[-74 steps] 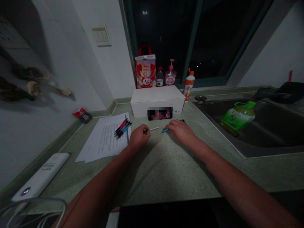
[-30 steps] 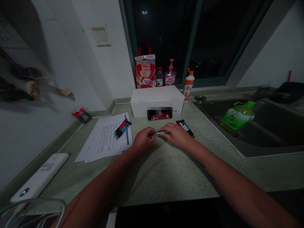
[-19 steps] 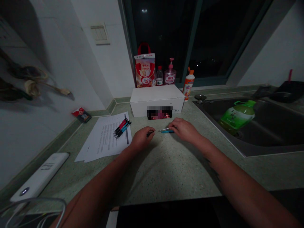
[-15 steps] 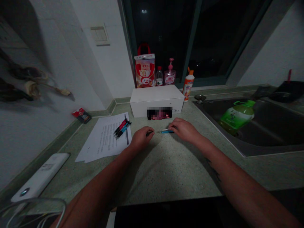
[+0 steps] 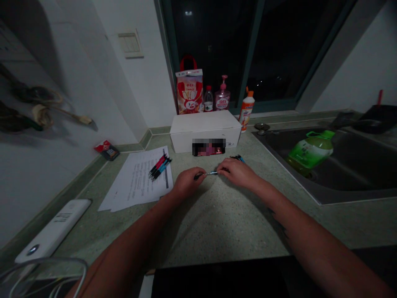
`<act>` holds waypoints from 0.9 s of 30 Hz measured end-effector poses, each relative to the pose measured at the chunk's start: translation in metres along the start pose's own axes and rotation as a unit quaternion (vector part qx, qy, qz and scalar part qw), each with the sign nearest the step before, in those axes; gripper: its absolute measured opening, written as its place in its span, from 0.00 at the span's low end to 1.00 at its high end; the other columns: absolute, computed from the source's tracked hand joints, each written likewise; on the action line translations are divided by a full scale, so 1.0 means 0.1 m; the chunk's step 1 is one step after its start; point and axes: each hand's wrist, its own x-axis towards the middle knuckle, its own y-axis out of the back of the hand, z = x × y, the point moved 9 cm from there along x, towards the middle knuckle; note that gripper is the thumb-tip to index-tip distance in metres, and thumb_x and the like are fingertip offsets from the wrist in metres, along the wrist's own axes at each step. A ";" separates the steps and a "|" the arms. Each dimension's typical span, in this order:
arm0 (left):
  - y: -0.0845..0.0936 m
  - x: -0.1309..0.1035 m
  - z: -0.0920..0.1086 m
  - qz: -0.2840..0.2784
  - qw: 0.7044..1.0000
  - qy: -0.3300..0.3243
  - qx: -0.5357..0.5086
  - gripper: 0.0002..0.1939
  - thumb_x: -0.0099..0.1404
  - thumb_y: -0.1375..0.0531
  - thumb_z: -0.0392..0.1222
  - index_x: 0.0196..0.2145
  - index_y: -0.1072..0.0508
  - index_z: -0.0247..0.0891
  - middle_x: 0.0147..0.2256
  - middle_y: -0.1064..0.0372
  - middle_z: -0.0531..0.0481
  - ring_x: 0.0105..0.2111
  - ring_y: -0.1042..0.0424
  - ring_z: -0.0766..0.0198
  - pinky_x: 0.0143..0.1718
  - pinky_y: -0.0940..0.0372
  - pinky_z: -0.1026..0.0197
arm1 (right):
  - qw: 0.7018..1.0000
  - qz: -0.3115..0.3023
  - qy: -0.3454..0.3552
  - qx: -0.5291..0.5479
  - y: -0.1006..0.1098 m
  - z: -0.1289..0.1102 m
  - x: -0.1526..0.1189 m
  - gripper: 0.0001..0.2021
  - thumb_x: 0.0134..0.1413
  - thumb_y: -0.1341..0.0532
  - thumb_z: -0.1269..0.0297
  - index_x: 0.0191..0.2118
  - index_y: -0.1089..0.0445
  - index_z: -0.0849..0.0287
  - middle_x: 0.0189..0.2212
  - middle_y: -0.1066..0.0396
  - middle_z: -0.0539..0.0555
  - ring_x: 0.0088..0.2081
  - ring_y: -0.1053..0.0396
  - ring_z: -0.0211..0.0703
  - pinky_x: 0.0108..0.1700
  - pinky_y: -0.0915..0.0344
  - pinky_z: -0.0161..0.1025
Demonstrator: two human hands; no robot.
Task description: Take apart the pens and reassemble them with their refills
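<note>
Plainly, both arms (image 5: pixel 288 211) stretch in from the near edge, bringing the hands almost together low over the desk (image 5: pixel 214 227). The left hand (image 5: pixel 187 181) has its fingers pinched on a dark pen piece (image 5: pixel 197 176); the right hand's (image 5: pixel 238 171) fingers grip a slim pale pen piece (image 5: pixel 211 173) spanning the gap, on the near side of the phone (image 5: pixel 209 151). Compared with half a second ago, the gap has narrowed, and pens (image 5: pixel 239 158) now show beyond the right hand.
</note>
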 end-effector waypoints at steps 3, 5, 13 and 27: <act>0.02 0.00 0.00 0.005 1.000 0.003 0.005 0.09 0.66 0.42 0.42 0.39 0.22 0.43 0.38 0.22 0.50 0.38 0.25 0.60 0.40 0.35 0.61 | 1.000 -0.007 -0.004 -0.006 0.00 0.00 0.00 0.08 0.62 0.41 0.69 0.38 0.23 0.57 0.37 0.24 0.55 0.42 0.29 0.46 0.45 0.37 0.39; 0.05 0.00 -0.03 0.014 1.000 0.016 0.009 0.09 0.66 0.42 0.42 0.39 0.22 0.43 0.38 0.22 0.51 0.38 0.25 0.60 0.41 0.35 0.61 | 0.999 -0.009 -0.023 -0.024 0.04 0.07 -0.01 0.08 0.61 0.41 0.69 0.37 0.23 0.56 0.37 0.25 0.55 0.41 0.29 0.46 0.43 0.38 0.39; -0.07 0.01 -0.02 -0.013 0.994 0.007 0.107 0.10 0.67 0.42 0.43 0.42 0.22 0.45 0.41 0.22 0.50 0.42 0.25 0.57 0.42 0.36 0.59 | 0.993 -0.100 -0.056 0.034 -0.01 0.31 -0.08 0.09 0.55 0.40 0.72 0.35 0.21 0.56 0.32 0.23 0.51 0.33 0.29 0.41 0.35 0.39 0.35; 0.03 0.01 -0.03 0.005 0.998 -0.001 0.069 0.14 0.71 0.46 0.44 0.44 0.22 0.39 0.41 0.25 0.45 0.43 0.27 0.56 0.46 0.36 0.57 | 0.994 -0.083 -0.069 -0.031 -0.15 0.10 -0.04 0.06 0.56 0.38 0.69 0.33 0.22 0.56 0.35 0.24 0.56 0.36 0.29 0.46 0.36 0.41 0.39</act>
